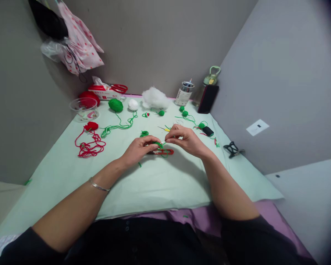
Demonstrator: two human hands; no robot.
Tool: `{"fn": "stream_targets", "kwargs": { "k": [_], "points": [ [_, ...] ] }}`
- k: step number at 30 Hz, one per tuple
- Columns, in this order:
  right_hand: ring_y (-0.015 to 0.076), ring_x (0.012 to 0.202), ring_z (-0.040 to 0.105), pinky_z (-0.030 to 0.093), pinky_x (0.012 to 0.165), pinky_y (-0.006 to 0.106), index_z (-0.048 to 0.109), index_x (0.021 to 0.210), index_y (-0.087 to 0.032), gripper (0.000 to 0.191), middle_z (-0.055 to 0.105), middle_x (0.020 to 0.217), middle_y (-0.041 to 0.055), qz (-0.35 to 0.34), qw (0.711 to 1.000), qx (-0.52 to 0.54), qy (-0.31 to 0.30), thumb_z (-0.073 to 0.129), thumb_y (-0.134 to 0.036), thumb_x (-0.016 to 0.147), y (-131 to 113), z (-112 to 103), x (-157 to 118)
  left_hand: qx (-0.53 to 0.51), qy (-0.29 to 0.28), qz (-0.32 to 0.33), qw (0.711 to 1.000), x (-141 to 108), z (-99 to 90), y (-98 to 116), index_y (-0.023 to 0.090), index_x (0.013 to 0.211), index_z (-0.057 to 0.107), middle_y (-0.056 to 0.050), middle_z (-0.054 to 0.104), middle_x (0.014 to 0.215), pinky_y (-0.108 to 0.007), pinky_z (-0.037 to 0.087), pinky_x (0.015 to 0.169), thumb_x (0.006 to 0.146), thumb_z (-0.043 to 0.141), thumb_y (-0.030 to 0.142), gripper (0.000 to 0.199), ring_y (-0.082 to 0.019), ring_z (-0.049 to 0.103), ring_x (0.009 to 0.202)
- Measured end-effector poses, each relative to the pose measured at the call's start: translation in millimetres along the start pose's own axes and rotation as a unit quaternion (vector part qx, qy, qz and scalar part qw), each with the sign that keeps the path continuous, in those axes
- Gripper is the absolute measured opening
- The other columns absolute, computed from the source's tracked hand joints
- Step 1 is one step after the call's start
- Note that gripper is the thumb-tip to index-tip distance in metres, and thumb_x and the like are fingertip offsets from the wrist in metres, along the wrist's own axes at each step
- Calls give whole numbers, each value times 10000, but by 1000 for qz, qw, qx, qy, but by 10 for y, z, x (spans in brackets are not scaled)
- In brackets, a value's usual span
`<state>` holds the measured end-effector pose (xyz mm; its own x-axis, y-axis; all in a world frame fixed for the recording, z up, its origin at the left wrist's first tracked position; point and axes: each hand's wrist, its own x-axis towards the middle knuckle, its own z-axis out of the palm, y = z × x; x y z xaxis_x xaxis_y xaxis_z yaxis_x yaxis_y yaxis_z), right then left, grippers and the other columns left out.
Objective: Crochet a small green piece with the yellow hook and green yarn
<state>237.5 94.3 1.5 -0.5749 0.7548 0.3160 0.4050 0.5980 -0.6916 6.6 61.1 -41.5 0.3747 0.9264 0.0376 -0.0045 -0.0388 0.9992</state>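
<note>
My left hand point(140, 149) pinches a small piece of green yarn work point(159, 145) over the middle of the table. Close on its right, my right hand point(185, 139) is closed on a thin, pale needle-like tool point(163, 142), whose tip meets the green piece. A green strand hangs below my fingers. Under the hands lies a red-orange tool point(168, 151), partly covered by my left hand. Just behind are a small green yarn bundle point(144, 133) and a yellow-handled hook point(167, 129), partly hidden by my right hand.
Red yarn point(91, 145), a clear bowl point(84, 109), a green ball point(116, 105) and a white ball point(132, 105) lie left. White stuffing point(155, 98), a pen can point(184, 94), a bottle point(212, 77) and a phone point(208, 99) stand behind. A black clip point(232, 149) is right.
</note>
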Motion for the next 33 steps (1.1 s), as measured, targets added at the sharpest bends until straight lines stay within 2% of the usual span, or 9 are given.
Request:
{"fn": "stream_targets", "kwargs": {
  "k": [14,23,33],
  "points": [
    [160,763,533,411,704,299,757,867,-217,139,564,793,18,-13,1000,-9,-15,671,-296,944,-16,-9,-11,6,-14,13,1000,-1,-25,-11,189,967,760,-36,711,944,-315,498,829,840,738,382,232,-175,632,837],
    [153,759,555,423,687,290,769,884,-212,117,574,810,17,-6,999,23,-44,687,-283,930,-30,37,-8,-23,-55,7,998,5,-13,-6,175,972,753,-49,712,962,-339,505,889,846,740,373,235,-191,658,901],
    [136,721,574,431,654,269,748,871,-201,73,653,836,25,27,1000,-7,7,708,-259,892,-44,103,1,-48,-50,2,998,13,-27,-48,175,1012,715,-33,701,941,-319,492,852,860,731,408,279,-172,640,864]
  ]
}}
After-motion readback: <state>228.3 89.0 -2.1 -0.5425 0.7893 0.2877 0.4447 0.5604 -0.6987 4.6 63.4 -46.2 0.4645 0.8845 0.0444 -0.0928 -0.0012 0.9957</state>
